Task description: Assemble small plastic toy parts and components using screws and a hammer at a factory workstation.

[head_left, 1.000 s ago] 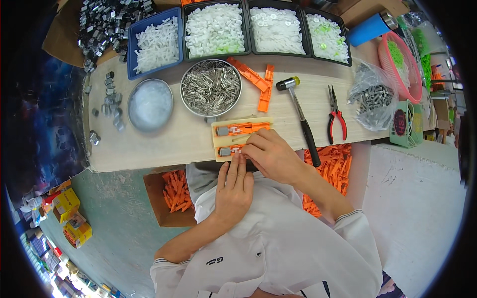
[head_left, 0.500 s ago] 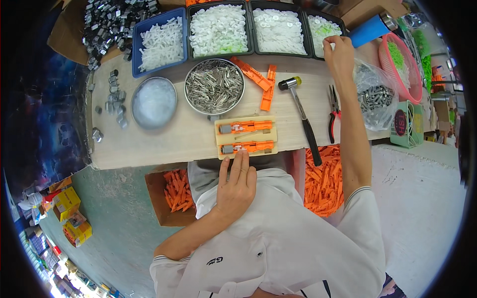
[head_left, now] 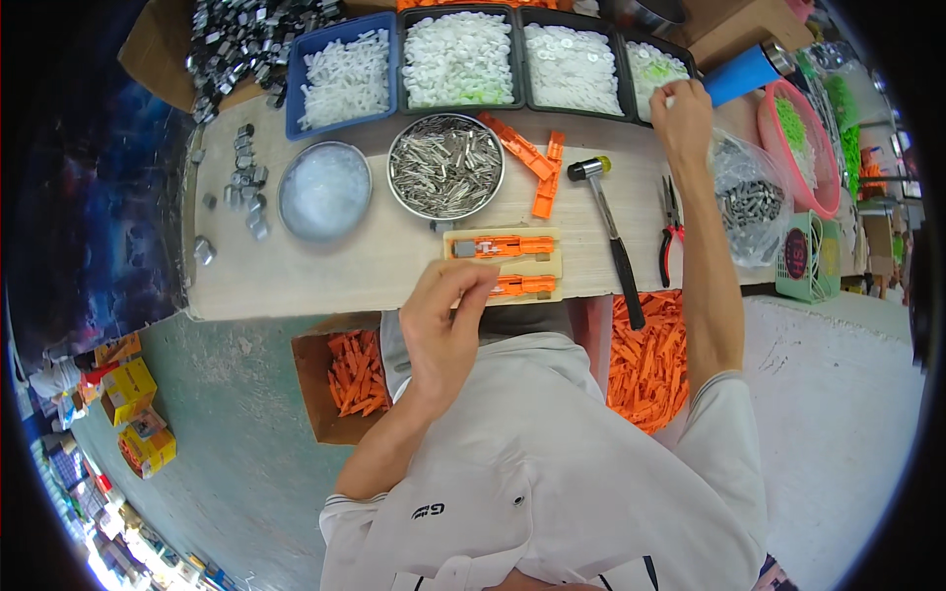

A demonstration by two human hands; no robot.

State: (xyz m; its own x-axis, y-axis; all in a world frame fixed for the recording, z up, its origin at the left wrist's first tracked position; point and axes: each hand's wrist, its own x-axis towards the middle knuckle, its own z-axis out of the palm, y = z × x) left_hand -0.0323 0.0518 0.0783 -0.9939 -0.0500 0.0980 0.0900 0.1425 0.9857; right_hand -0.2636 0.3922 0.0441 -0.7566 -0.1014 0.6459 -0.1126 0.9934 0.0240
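Workbench: pale wooden table (head_left: pixel 325 271) over a green floor, with trays along its far edge and tools at its middle.
Change since earlier: a second ago both hands were together at the wooden jig; half a second ago the right one had reached the far tray, and it is there now, while the left one has lifted off the near edge.
Left hand (head_left: pixel 443 320): at 6 o'clock from the jig, fingers curled together, thumb against fingertips; whether it pinches anything, I cannot tell.
Right hand (head_left: pixel 680 118): at 1 o'clock, arm stretched out, fingertips closed into the rightmost tray; what they grip is hidden.
Wooden jig (head_left: pixel 503 264): at the table's near edge, two orange clips lying in its slots, just above the left hand.
Rightmost tray (head_left: pixel 645 59): black, holding small white and greenish plastic parts.
Other black trays (head_left: pixel 463 59): at 12 o'clock, heaped with white plastic pieces.
Blue tray (head_left: pixel 340 74): at 11 o'clock, white pieces.
Steel bowl (head_left: pixel 445 165): full of thin metal pins.
Round tub (head_left: pixel 323 190): at 10 o'clock, clear small parts.
Mallet (head_left: pixel 611 231): beside the jig at 3 o'clock.
Pliers (head_left: pixel 670 231): red-handled, right of the mallet.
Cardboard box (head_left: pixel 345 379): below the table edge, orange parts inside.
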